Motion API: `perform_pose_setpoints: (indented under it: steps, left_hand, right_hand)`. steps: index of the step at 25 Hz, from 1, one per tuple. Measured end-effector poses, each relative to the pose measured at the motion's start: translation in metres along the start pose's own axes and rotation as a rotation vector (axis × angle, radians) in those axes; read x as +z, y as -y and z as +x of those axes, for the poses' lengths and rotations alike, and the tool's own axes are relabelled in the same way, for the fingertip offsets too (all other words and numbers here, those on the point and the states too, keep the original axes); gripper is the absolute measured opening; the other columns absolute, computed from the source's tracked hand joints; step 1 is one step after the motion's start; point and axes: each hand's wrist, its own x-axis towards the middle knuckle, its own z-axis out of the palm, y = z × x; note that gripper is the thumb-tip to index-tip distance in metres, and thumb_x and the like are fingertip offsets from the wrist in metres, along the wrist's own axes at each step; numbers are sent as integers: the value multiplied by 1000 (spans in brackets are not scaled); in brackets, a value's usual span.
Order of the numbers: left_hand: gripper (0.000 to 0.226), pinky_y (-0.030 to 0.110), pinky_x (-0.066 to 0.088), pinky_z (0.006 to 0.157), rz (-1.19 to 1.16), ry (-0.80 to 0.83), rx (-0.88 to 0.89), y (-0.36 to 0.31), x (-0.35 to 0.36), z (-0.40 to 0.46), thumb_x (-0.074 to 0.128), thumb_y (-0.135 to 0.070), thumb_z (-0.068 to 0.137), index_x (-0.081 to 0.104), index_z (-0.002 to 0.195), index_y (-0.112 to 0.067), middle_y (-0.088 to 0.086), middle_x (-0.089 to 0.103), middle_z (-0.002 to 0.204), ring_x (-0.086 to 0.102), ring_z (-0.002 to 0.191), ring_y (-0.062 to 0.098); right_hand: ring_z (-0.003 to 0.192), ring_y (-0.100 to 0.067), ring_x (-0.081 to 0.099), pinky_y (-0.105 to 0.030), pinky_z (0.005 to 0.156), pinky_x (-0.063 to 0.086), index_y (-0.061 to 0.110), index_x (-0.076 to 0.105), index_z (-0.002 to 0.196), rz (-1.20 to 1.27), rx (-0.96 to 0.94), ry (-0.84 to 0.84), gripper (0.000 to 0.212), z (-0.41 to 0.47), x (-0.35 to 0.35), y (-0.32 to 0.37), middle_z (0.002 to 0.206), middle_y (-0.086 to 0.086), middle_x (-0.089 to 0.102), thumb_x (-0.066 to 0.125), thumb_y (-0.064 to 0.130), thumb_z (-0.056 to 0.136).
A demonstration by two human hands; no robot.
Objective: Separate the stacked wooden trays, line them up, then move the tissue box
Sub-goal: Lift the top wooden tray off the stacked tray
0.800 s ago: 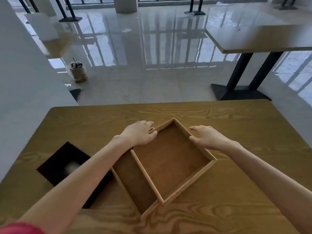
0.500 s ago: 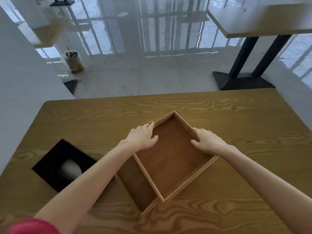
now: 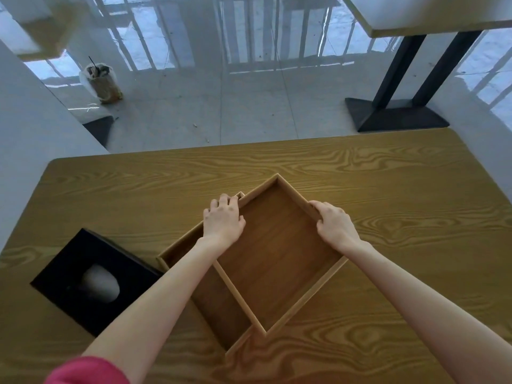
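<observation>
Two shallow wooden trays lie turned diamond-wise in the middle of the wooden table (image 3: 388, 189). The upper tray (image 3: 279, 256) sits shifted to the right over the lower tray (image 3: 219, 303), whose left strip shows. My left hand (image 3: 223, 217) grips the upper tray's left rim near the far corner. My right hand (image 3: 333, 225) grips its right rim. A black tissue box (image 3: 91, 278) with a white tissue in its opening stands to the left, touching or nearly touching the lower tray.
The table's far edge runs across the middle of the view, with tiled floor beyond. A cup in a plastic bag (image 3: 101, 81) stands on the floor at far left. Another table's black legs and base (image 3: 396, 112) stand at far right.
The upper tray has slid a little further right and away, baring more of the lower tray. Both hands have kept their grip on its rims. The camera has tilted down.
</observation>
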Motion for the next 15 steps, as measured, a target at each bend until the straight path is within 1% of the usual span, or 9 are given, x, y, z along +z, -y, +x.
perform_pose_setpoints:
  steps: [2, 5, 8, 10, 11, 12, 13, 14, 15]
  left_hand:
    - [41, 40, 41, 96, -41, -32, -29, 7, 2, -3, 46, -23, 91, 42, 130, -9, 13, 47, 132, 44, 120, 30]
    - [31, 36, 46, 84, -111, -74, -55, 20, 7, -15, 44, -20, 93, 49, 122, -10, 10, 58, 120, 55, 109, 27]
    - [29, 37, 48, 84, -126, -107, -72, 27, 9, -30, 44, -22, 94, 53, 119, -12, 8, 64, 116, 60, 107, 27]
    - [32, 38, 49, 86, -127, -124, -89, 28, 9, -38, 45, -25, 94, 53, 122, -14, 6, 65, 116, 61, 107, 26]
    - [33, 37, 50, 85, -124, -130, -95, 28, 9, -43, 45, -26, 94, 53, 123, -14, 6, 66, 116, 62, 107, 25]
    - [34, 37, 50, 85, -124, -131, -100, 28, 9, -48, 45, -26, 94, 53, 124, -15, 6, 66, 116, 62, 107, 25]
    - [34, 36, 51, 85, -126, -132, -105, 29, 10, -52, 45, -26, 94, 53, 125, -15, 6, 67, 116, 62, 107, 25]
    - [34, 36, 51, 86, -129, -132, -112, 29, 9, -57, 46, -27, 93, 53, 125, -15, 7, 67, 116, 62, 107, 25]
    - [35, 36, 51, 86, -132, -130, -122, 29, 9, -60, 46, -26, 93, 53, 125, -15, 8, 67, 116, 62, 108, 26]
  right_hand:
    - [115, -33, 53, -45, 99, 44, 16, 43, 134, 28, -32, -29, 55, 3, 5, 2, 127, -9, 57, 37, -7, 84]
    - [114, -31, 55, -42, 98, 44, 16, 47, 131, 62, -80, -68, 54, 6, 14, 7, 128, -6, 58, 35, -9, 84]
    - [113, -30, 56, -39, 94, 45, 17, 46, 131, 74, -124, -95, 55, 6, 20, 8, 129, -5, 58, 34, -8, 85]
    - [114, -30, 55, -40, 95, 45, 19, 41, 135, 39, -141, -90, 56, 3, 24, 7, 130, -6, 57, 35, -7, 85]
    - [118, -30, 53, -40, 100, 41, 20, 38, 137, 1, -147, -86, 57, 0, 27, 6, 132, -7, 55, 36, -6, 86]
    - [126, -27, 46, -40, 108, 34, 20, 34, 139, -42, -147, -84, 58, -4, 30, 4, 137, -8, 51, 37, -5, 87]
    - [136, -23, 36, -40, 115, 23, 20, 30, 141, -80, -143, -84, 59, -8, 32, 3, 143, -7, 44, 39, -2, 88]
    - [142, -20, 24, -41, 118, 13, 20, 25, 143, -105, -132, -86, 59, -13, 33, 1, 149, -7, 36, 41, 1, 89]
    - [145, -19, 14, -42, 119, 7, 20, 21, 144, -120, -118, -94, 60, -19, 34, 0, 154, -7, 26, 43, 5, 90]
